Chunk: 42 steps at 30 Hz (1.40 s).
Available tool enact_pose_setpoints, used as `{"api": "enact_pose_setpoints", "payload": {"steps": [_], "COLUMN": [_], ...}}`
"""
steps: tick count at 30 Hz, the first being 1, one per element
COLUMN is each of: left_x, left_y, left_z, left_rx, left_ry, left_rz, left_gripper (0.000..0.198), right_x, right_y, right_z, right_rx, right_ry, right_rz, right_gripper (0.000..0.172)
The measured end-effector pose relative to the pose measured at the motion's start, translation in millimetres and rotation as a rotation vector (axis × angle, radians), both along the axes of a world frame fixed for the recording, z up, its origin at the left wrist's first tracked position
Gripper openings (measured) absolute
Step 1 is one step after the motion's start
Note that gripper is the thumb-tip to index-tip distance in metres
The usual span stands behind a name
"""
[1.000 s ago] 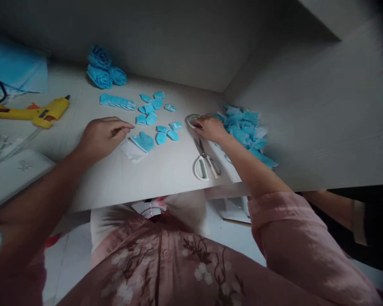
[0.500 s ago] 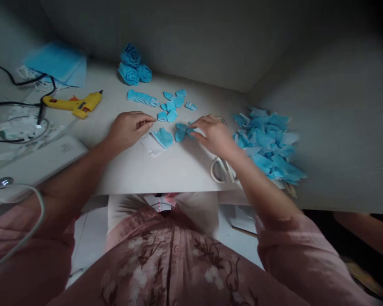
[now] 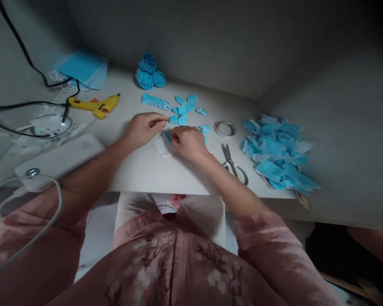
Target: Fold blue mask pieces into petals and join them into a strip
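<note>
My left hand [image 3: 148, 128] is closed in a pinch beside the small cut blue pieces [image 3: 183, 119]; anything between its fingertips is too small to make out. Curled just above the desk, my right hand [image 3: 190, 142] covers most of a blue piece lying by a white slip [image 3: 161, 145]. What its fingers hold is hidden. Past its knuckles another blue piece [image 3: 204, 128] shows. A row of overlapping blue strips [image 3: 155, 102] lies beyond my left hand, and rolled blue fabric roses [image 3: 147, 76] stand at the back.
Scissors [image 3: 230, 160] and a tape roll [image 3: 225, 128] lie right of my hands, before a heap of blue scraps [image 3: 277, 148]. At left are a yellow glue gun [image 3: 97, 105], blue face masks [image 3: 83, 68], a white power bank [image 3: 62, 161] and cables. Another person's arm shows at lower right.
My right hand has moved left from the blue petals to the piece by the white slip, uncovering the scissors and tape roll. The view has shifted a little; my left hand stays pinched.
</note>
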<state>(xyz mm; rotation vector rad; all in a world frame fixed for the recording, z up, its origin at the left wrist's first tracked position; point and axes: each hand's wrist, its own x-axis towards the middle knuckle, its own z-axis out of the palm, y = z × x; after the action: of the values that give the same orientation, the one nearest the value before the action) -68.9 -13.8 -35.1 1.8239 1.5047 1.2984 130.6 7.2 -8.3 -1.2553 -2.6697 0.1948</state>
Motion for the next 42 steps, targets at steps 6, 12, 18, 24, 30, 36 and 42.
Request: {"api": "enact_pose_setpoints", "payload": {"steps": [6,12,18,24,30,36,42], "left_x": [4.9,2.1,5.1,10.1,11.0,12.1,13.9], "left_y": [-0.7,0.1,-0.3,-3.2,-4.8,-3.6,-5.5], "left_z": [0.9,0.8,2.5,7.2,2.9,-1.8,-0.9], "left_rx": [-0.053,-0.065,-0.093,-0.233,-0.234,-0.241,-0.288], "left_ry": [-0.249,-0.324,-0.349,-0.476,-0.484,-0.469,-0.426], "left_rz": [-0.126,-0.075,-0.139,-0.286,-0.339,-0.291,-0.192], "left_gripper": [0.044,0.04,0.053,0.079,0.076,0.061,0.037], "right_x": [20.8,-13.3,-1.7,26.4,23.1,17.3,27.1], "right_y": [9.4,-9.2,6.5,23.9,22.5,28.2,34.1], "right_z": [13.2,-3.5,-0.1,13.5,15.9,11.7,-2.8], "right_rx": [-0.221,0.136,-0.077,-0.448,-0.383,-0.391,-0.387], "right_ry": [0.276,-0.131,0.19,0.666,0.674,0.717,0.884], "right_rz": [0.043,0.041,0.034,0.141,0.16,0.203,0.117], "right_gripper": [0.025,0.034,0.021,0.024,0.022,0.024,0.044]}}
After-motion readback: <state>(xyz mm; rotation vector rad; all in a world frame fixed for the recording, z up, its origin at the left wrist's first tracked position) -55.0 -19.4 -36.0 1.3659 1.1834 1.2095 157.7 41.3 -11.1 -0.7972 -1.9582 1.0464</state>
